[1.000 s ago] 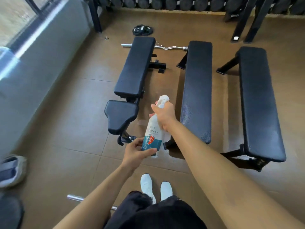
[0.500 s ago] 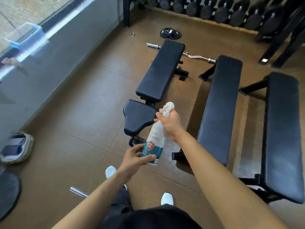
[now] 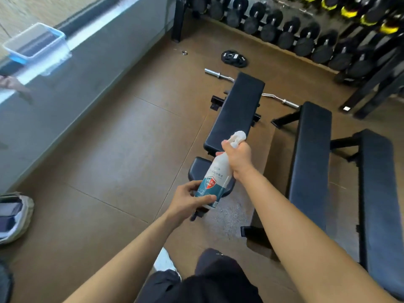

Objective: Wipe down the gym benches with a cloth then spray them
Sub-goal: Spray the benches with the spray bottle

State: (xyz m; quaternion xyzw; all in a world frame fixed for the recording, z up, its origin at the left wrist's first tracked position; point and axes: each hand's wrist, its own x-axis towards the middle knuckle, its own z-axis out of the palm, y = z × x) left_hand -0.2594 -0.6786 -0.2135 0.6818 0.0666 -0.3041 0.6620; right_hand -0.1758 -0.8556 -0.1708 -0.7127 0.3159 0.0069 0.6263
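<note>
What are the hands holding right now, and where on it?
A spray bottle: the right hand grips its neck below the trigger head, and the left hand holds its base.

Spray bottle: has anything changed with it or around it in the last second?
The person stepped left: the spray bottle now lines up with the leftmost bench's seat pad, not the floor beside it. The view swung up, bringing dumbbells and a blue-rimmed tub into sight. Unchanged: the right hand grips the trigger head, the left hand holds the base; nothing let go.
</note>
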